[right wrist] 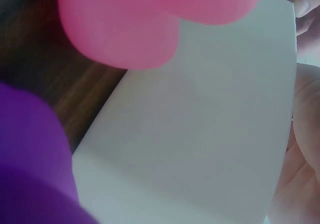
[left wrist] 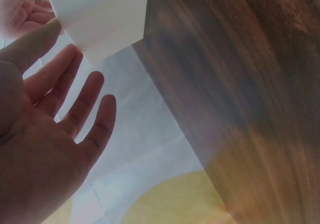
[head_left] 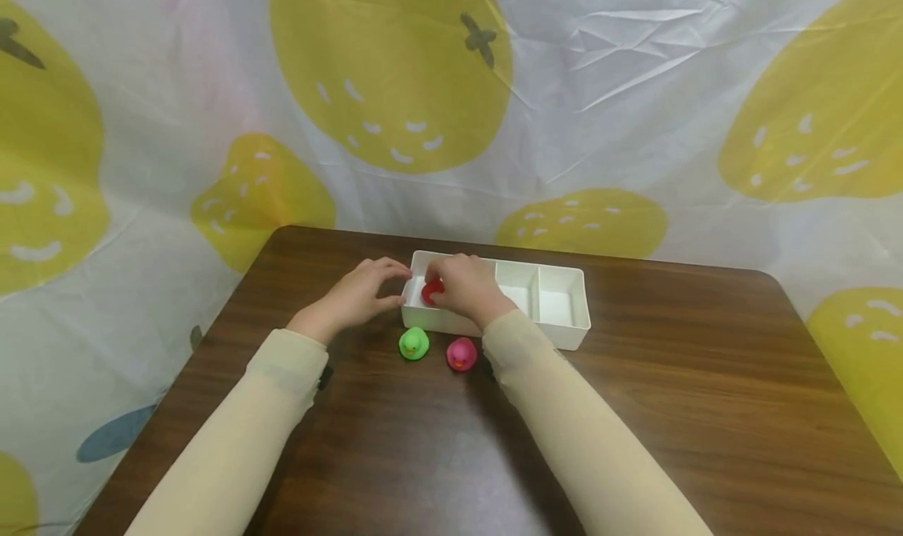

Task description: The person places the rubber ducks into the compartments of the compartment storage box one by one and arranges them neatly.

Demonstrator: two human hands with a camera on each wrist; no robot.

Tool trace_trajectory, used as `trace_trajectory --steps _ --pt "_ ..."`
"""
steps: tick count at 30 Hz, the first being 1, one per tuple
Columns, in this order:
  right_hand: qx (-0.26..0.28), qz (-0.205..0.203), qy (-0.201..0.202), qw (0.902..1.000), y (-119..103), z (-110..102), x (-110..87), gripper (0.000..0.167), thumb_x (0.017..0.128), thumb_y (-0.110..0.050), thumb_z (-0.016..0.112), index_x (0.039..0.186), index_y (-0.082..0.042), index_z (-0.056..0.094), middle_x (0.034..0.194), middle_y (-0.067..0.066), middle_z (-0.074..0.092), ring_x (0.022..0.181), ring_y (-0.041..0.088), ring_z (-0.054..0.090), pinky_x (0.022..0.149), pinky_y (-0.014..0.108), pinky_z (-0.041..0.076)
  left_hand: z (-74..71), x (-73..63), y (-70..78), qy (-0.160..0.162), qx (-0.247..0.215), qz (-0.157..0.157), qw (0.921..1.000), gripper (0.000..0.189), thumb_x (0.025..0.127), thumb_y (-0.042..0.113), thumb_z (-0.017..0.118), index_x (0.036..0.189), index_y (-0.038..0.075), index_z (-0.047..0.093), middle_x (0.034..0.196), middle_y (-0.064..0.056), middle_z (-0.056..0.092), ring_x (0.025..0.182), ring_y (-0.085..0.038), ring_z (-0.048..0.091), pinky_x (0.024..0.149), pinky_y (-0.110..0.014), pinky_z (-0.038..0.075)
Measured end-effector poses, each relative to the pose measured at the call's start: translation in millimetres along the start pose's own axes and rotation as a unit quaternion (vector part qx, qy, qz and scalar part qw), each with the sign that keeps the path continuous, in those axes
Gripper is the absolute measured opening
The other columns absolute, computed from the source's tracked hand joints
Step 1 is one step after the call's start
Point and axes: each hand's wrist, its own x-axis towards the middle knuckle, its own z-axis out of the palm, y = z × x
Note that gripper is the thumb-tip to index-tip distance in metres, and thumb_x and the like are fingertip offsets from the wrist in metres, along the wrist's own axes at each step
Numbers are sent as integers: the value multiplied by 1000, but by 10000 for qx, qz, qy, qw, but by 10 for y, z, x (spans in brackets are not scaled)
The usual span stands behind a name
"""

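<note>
A white divided box (head_left: 564, 337) lies lengthwise on the table. My right hand (head_left: 466, 287) reaches over its left compartment and pinches a red rubber duck (head_left: 429, 293), which the fingers partly cover. At the box's left end is my left hand (head_left: 355, 296), thumb and forefinger spread at the rim; in the left wrist view its other fingers extend loosely near the white wall (left wrist: 107, 21). A green rubber duck (head_left: 414, 344) and a pink rubber duck (head_left: 462, 354) stand in front of the box. A smooth purple object (right wrist: 30, 149) shows in the right wrist view, its kind unclear.
Two compartments at the right of the box show bare floors (head_left: 560, 307). Brown wood-grain tabletop (head_left: 677, 387) extends on both sides. A white curtain (head_left: 600, 74) with yellow fruit prints hangs behind the table's far edge.
</note>
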Motion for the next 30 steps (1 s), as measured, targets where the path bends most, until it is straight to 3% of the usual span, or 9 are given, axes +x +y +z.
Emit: trace_trajectory --steps 10,14,22,30 --pt "-303 169 -193 9992 -9 20 35 18 88 -22 80 103 -14 74 91 -1 74 84 23 65 84 42 53 7 7 17 -52 -43 -22 10000 44 96 16 74 136 1 64 144 -13 60 133 -36 51 116 -53 42" --pt "-60 58 -199 9998 -30 20 33 17 88 -19 81 101 -11 74 90 2 74 84 23 65 84 39 55 -11 -4 21 -84 -8 -121 9999 44 96 17 74 136 3 64 144 -12 60 135 -35 50 116 -53 41" --pt "445 -390 324 9977 28 29 -85 10 91 -16 77 100 -10 75 96 3 76 88 23 66 87 37 56 -22 3 15 -165 -3 -220 9996 45 96 19 74 137 5 64 146 -12 59 135 -35 50 116 -53 42" --pt "566 -486 643 9951 27 -20 -207 12 93 -19 75 102 -11 75 95 4 75 85 23 63 85 38 55 -34 4 34 -187 21 -188 9996 45 96 20 74 138 4 64 146 -12 59 135 -36 50 116 -54 42"
